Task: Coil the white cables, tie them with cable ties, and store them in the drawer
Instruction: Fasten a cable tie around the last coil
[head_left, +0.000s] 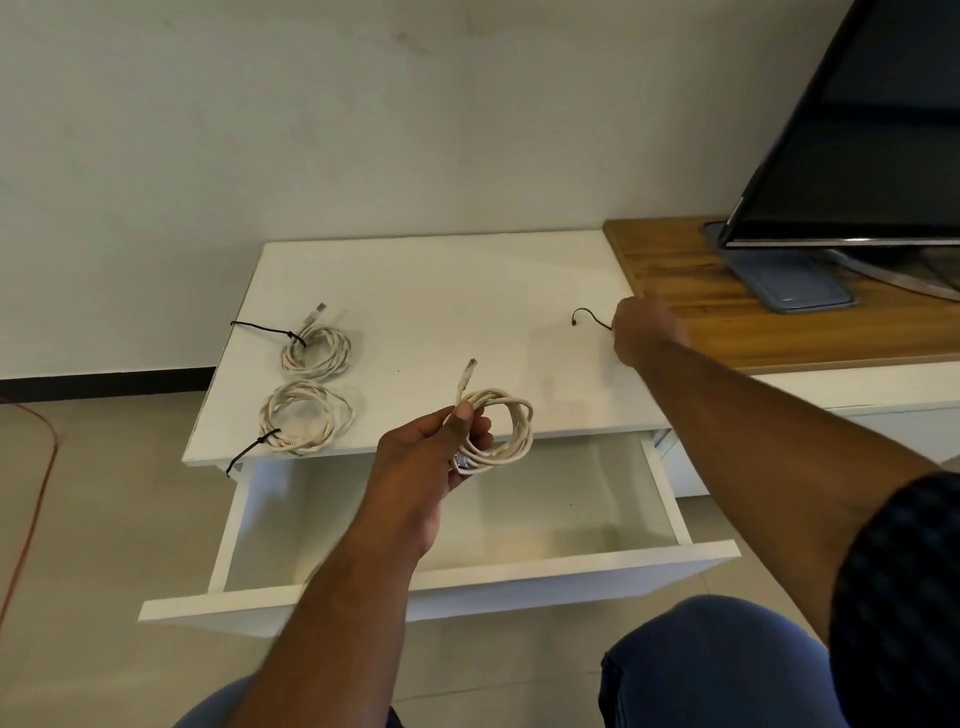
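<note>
The white cabinet top (467, 280) carries the work, with its drawer (519, 569) pulled open below on the near side and nothing visible inside. On the far right, a television (857, 130) stands on a wooden top (701, 312).

Two tied coils lie at the left of the white top: the far coil (317, 349) and the near coil (306, 418), each cinched by a black tie. The third coil (501, 428) is untied and held above the near edge of the top, over the drawer. The left hand (431, 457) grips it at its left side, thumb and fingers curled round the bunched loops, with one plug (467, 374) sticking up.

The right hand (647, 332) reaches to the right part of the top, its fingers closed on the right end of the loose black cable tie (589, 316) — the pinch itself is hidden behind the hand.

The cable looks light and springy, so the loops will likely fan apart if the grip slackens. The best hold seems to be where all the strands cross — the spot the left hand already has — leaving the opposite side free for the tie. The tie looks thin and limp, best taken by an end.
</note>
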